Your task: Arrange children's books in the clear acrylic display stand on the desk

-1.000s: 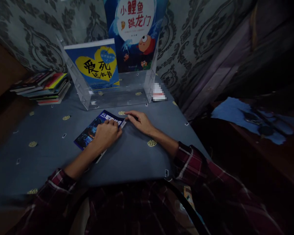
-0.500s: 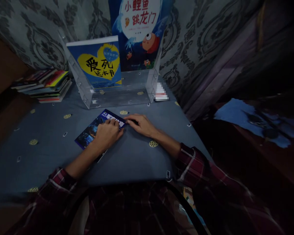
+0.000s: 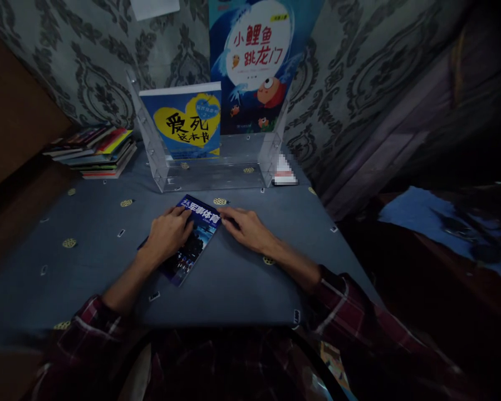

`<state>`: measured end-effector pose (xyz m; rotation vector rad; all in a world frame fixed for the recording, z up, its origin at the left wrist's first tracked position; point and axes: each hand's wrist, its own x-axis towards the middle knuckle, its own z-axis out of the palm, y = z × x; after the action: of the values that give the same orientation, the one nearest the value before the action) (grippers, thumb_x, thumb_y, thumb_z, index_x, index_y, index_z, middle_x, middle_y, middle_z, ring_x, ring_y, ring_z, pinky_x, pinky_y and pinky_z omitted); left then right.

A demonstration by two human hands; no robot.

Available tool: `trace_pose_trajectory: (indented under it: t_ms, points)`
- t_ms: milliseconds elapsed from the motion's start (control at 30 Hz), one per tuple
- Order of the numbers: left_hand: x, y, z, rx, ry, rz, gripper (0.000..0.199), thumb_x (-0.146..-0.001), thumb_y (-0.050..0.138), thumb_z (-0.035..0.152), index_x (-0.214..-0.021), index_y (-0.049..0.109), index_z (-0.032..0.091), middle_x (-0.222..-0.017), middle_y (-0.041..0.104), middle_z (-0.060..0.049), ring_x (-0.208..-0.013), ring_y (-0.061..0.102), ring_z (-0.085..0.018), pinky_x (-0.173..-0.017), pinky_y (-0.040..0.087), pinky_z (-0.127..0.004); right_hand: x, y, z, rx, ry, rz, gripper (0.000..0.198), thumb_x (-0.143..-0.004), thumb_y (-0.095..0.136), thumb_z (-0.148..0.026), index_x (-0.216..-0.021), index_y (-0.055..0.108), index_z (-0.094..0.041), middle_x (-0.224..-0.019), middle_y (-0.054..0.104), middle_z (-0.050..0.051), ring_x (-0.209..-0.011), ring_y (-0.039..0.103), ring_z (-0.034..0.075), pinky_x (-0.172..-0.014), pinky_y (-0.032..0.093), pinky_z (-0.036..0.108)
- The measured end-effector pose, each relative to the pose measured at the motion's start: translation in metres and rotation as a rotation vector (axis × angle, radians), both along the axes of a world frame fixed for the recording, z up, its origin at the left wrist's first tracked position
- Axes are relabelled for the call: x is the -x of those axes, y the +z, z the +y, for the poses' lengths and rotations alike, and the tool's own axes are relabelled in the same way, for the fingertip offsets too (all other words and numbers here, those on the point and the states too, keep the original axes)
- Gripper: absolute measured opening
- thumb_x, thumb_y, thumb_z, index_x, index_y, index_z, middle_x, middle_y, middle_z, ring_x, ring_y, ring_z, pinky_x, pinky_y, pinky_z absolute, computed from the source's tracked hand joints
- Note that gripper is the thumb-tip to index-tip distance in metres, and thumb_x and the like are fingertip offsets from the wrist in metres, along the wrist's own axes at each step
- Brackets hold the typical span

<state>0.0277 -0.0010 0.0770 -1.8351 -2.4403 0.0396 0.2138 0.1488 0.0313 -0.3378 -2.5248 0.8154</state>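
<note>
A thin dark-blue magazine [image 3: 198,239] with white Chinese lettering lies slanted on the cloth-covered table. My left hand [image 3: 167,231] rests palm down across its left side, fingers spread over the cover, hiding part of it. At the magazine's upper right corner is my right hand [image 3: 248,227], its thumb and index fingertip closed on that corner, the other fingers curled behind. Beyond the hands stands a clear acrylic book stand [image 3: 212,179]. It bears a blue book with a yellow heart [image 3: 183,125] and a taller picture book with an orange fish [image 3: 259,61].
A stack of books [image 3: 102,156] sits at the back left of the grey-blue tablecloth [image 3: 96,262]. Beside the stand's right foot is a small white item, blurred out [image 3: 284,171]. Patterned wallpaper [image 3: 87,67] rises behind. Blue cloth [image 3: 426,214] lies off to the right.
My left hand has moved left across the cover, uncovering more of the title and the right side. My right hand stays at the corner. The whole view has shifted slightly.
</note>
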Motion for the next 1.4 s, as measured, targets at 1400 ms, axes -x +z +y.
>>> trace_pose_trajectory:
  t_ms: [1400]
  points:
    - [-0.021,-0.027,-0.015,-0.151,-0.623,-0.11,0.036,-0.1,0.057,0.04,-0.127,0.068,0.018,-0.129,0.072,-0.012,-0.124,0.063,-0.027,-0.104,0.052,-0.044,0.015,-0.024,0.018,0.005,0.027,0.06,0.031,-0.098,0.054,-0.021,-0.124,0.071,-0.025,-0.129,0.073,0.008,-0.13,0.061,0.025,-0.114,0.046,0.053]
